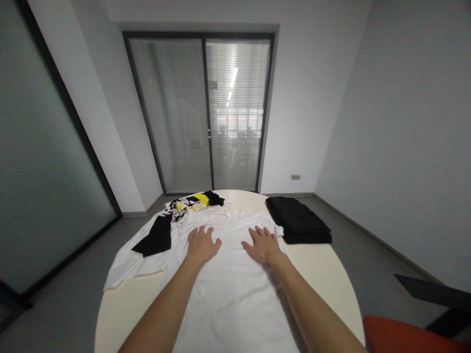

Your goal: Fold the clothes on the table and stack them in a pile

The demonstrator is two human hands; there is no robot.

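A white T-shirt [230, 289] lies spread flat on a round cream table [324, 269], its collar at the far side. My left hand [202, 242] rests palm down on the shirt's upper left part, fingers stretched out. My right hand [263, 243] lies flat on the upper right part, fingers also spread. Neither hand holds anything.
A black, yellow and white garment [176, 215] lies crumpled at the table's far left, over another white cloth [132, 264]. A stack of folded black clothes [298, 219] sits at the far right. An orange chair seat [401, 336] shows at the lower right. Glass sliding doors with blinds stand behind.
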